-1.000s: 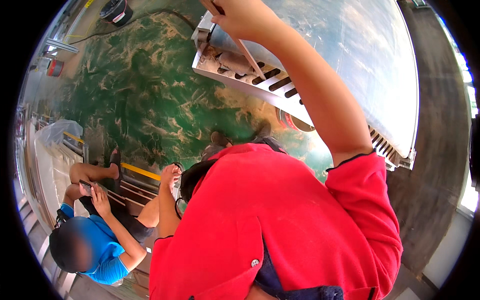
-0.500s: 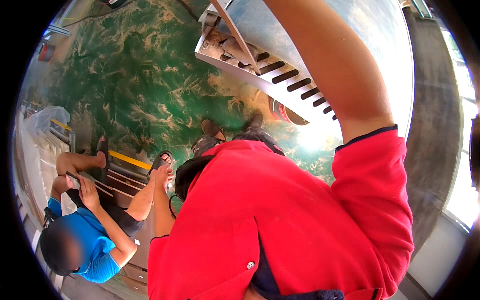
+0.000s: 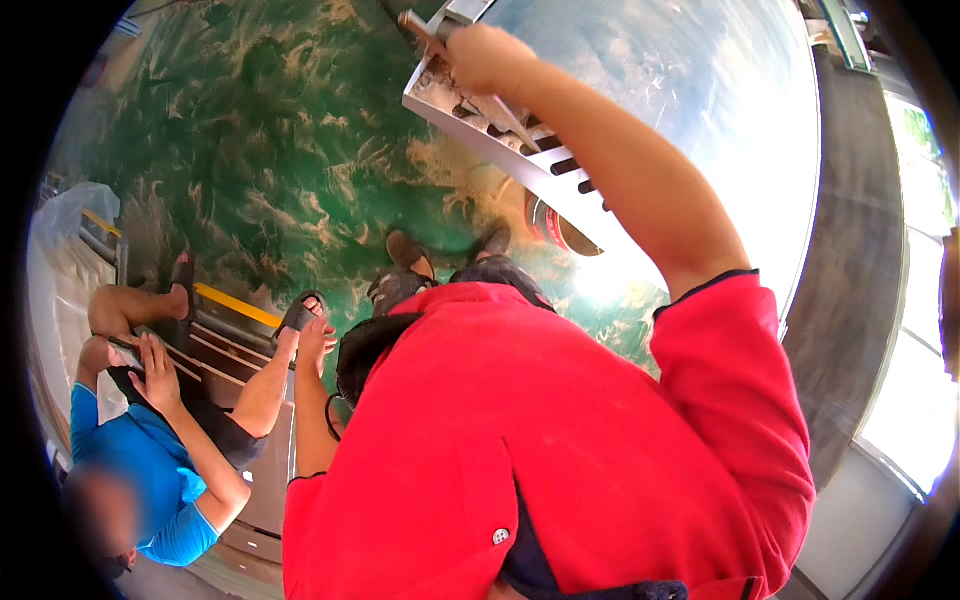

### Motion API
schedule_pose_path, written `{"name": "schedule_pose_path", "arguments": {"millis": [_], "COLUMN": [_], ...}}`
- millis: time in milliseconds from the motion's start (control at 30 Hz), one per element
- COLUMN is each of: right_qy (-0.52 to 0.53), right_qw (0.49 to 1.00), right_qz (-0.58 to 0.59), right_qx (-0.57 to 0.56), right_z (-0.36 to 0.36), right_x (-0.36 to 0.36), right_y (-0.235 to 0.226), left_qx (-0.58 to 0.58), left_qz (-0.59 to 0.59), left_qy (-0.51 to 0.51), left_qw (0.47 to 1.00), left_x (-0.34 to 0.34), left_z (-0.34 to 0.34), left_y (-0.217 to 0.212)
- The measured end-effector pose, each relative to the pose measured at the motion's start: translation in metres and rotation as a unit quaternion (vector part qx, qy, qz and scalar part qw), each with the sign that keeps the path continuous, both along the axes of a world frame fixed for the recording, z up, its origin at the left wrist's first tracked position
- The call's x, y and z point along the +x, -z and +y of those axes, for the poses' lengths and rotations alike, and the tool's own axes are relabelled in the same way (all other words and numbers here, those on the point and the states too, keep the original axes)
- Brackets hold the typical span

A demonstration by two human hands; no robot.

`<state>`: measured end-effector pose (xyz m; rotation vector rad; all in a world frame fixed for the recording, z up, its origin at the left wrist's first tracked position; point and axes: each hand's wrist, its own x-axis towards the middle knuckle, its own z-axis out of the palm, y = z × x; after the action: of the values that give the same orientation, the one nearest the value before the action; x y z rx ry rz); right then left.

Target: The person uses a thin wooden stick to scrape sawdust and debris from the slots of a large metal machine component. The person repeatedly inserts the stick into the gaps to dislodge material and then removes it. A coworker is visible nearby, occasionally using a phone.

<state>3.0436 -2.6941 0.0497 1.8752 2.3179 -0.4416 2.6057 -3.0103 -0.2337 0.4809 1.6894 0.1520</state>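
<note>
My right arm reaches up and forward over a machine with a shiny table top [image 3: 640,60]. My right hand [image 3: 490,62] is closed around a narrow, thin strip of board [image 3: 518,128]. One end of the strip sticks out beyond my fist, and the other slants down to the table's white slotted edge [image 3: 490,140]. Pale dust and a roundish piece lie in the trough under the strip. My left hand [image 3: 315,342] hangs low at my left side, its fingers loosely curled and apart, with nothing visible in them.
A person in a blue shirt [image 3: 150,450] sits close on my left on brown boards [image 3: 268,480], a flat dark object in hand. Sawdust streaks the green floor [image 3: 250,150]. A red round container [image 3: 560,228] stands below the machine's edge. Clear plastic sheeting [image 3: 75,220] hangs far left.
My right hand, out of view before, has come back toward me and into view on the strip. The strip's upper end has shifted slightly left. My left hand still hangs down.
</note>
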Motion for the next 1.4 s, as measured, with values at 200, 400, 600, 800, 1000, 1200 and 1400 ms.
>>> {"name": "schedule_pose_path", "arguments": {"millis": [200,400,600,800,1000,1200,1400], "right_qy": [-0.073,-0.109,0.03,0.037,-0.043,0.034,0.029], "right_qw": [0.957,0.965,0.998,0.999,0.962,0.999,0.966], "right_qz": [0.117,0.155,0.047,-0.009,0.136,0.015,0.119], "right_qx": [0.256,0.181,0.015,0.027,0.234,0.021,0.227], "right_z": [0.048,0.019,-0.016,0.001,0.027,0.011,0.024], "right_x": [-0.011,-0.028,0.018,0.026,-0.018,0.02,0.013], "right_y": [-0.072,-0.109,-0.032,-0.016,-0.117,-0.03,-0.101], "left_qx": [-0.013,-0.012,0.017,0.027,0.011,0.032,0.019], "left_qz": [-0.007,0.003,-0.019,-0.02,-0.013,-0.026,-0.022], "left_qy": [0.023,0.011,0.004,0.012,0.025,-0.02,0.041], "left_qw": [1.0,1.0,1.0,0.999,1.0,0.999,0.999], "left_x": [-0.002,0.003,0.008,0.006,0.0,0.003,0.003], "left_z": [0.005,0.002,0.004,0.001,0.003,-0.001,0.013], "left_y": [0.002,-0.006,0.012,0.012,0.024,0.023,0.017]}}
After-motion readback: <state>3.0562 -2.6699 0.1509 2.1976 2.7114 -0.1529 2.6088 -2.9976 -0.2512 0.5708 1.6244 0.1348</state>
